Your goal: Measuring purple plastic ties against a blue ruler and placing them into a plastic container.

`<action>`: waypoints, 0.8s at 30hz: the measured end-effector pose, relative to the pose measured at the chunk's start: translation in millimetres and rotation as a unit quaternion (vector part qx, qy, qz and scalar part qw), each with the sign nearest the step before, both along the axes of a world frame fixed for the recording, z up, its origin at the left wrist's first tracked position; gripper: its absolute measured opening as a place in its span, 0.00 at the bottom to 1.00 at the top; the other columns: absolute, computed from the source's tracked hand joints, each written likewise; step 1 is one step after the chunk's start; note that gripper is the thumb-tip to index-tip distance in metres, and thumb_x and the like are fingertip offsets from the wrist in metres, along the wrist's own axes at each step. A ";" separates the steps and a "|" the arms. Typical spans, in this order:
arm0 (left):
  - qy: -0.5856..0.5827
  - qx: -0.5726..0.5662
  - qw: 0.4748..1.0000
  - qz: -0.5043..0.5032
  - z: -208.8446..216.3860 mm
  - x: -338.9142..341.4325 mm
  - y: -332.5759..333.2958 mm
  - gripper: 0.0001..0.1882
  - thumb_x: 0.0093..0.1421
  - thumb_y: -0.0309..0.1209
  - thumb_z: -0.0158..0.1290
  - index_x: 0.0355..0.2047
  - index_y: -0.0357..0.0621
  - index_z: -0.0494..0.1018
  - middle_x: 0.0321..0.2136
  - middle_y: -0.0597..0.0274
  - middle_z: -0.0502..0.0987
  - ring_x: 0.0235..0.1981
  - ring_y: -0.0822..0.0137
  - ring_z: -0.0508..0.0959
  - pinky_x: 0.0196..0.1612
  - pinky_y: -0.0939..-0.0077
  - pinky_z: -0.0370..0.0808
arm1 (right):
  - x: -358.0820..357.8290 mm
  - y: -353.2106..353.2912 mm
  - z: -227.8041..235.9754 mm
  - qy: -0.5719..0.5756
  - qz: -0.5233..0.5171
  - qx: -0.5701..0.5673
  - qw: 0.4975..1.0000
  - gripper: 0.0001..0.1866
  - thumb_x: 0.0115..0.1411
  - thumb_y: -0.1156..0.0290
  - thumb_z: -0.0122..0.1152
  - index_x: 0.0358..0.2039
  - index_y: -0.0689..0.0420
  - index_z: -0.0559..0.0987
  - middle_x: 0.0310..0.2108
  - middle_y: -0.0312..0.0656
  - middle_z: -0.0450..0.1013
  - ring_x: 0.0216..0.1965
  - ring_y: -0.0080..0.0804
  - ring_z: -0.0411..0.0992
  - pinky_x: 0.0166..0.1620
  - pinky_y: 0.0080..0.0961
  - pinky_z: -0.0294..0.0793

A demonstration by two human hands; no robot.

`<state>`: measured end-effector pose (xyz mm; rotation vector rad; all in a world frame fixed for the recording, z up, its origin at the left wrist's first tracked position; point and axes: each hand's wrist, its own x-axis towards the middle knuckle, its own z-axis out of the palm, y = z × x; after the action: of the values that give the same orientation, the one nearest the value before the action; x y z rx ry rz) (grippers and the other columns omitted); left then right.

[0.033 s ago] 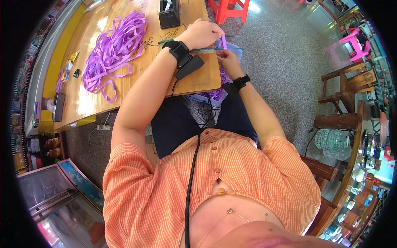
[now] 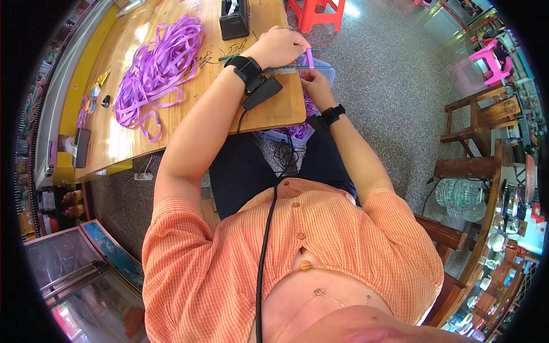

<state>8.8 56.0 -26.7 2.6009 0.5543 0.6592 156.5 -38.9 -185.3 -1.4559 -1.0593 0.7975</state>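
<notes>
A short stretch of purple ribbon (image 2: 309, 58) runs between my two hands just past the table's right edge. My left hand (image 2: 281, 48), palm down over the table corner, pinches its upper end. Below it, my right hand (image 2: 318, 86) has closed fingers at the ribbon's lower end. Close by, a thin rod (image 2: 320, 67) sticks out past the edge from a greyish piece under my left wrist. A pale plastic tub (image 2: 327, 73) holding more purple ribbon stands beneath, partly hidden by the table. On the tabletop lies a large loose heap of purple ribbon (image 2: 151, 74).
A black tape dispenser (image 2: 234, 23) stands on the wooden table (image 2: 211, 103). Beyond are a red stool (image 2: 320, 14), a pink stool (image 2: 490, 63) and a wooden chair (image 2: 480, 117). A clear water jug (image 2: 460, 199) sits at right. A black cable (image 2: 266, 240) hangs down my front.
</notes>
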 end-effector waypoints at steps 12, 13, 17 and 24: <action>-0.002 0.010 1.000 0.006 -3.0 -0.7 0.5 0.11 0.62 0.31 0.52 0.38 0.39 0.81 0.36 0.50 0.82 0.39 0.53 0.81 0.46 0.66 0.77 | -12.2 -101.3 1.0 -0.012 0.099 -0.067 0.993 0.11 0.58 0.66 0.70 0.34 0.61 0.83 0.26 0.28 0.74 0.28 0.16 0.68 0.33 0.19 0.68; 0.007 0.002 1.000 0.012 -2.0 -2.2 -0.7 0.11 0.62 0.31 0.52 0.39 0.40 0.81 0.37 0.50 0.82 0.39 0.53 0.81 0.46 0.66 0.77 | -17.6 -116.9 11.4 0.002 0.112 -0.066 0.992 0.10 0.59 0.67 0.67 0.36 0.61 0.83 0.26 0.29 0.74 0.27 0.16 0.68 0.31 0.17 0.68; -0.003 0.007 1.000 -0.006 -4.4 -1.6 3.8 0.11 0.62 0.30 0.52 0.39 0.40 0.81 0.37 0.51 0.82 0.39 0.53 0.81 0.47 0.66 0.77 | -24.3 -158.1 44.8 0.056 0.109 -0.054 0.991 0.11 0.60 0.71 0.65 0.41 0.61 0.83 0.26 0.30 0.74 0.25 0.15 0.68 0.29 0.15 0.67; -0.010 0.038 0.999 -0.023 -3.9 -2.8 2.6 0.11 0.61 0.28 0.52 0.41 0.41 0.81 0.34 0.50 0.82 0.34 0.54 0.82 0.42 0.67 0.77 | -24.8 -179.3 98.1 0.043 0.160 -0.030 0.986 0.14 0.61 0.73 0.65 0.47 0.61 0.82 0.30 0.29 0.76 0.29 0.12 0.68 0.33 0.12 0.67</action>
<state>6.0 58.6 -30.6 2.6655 0.4702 0.7022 131.7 -218.2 -87.2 -1.3041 -1.2302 1.1188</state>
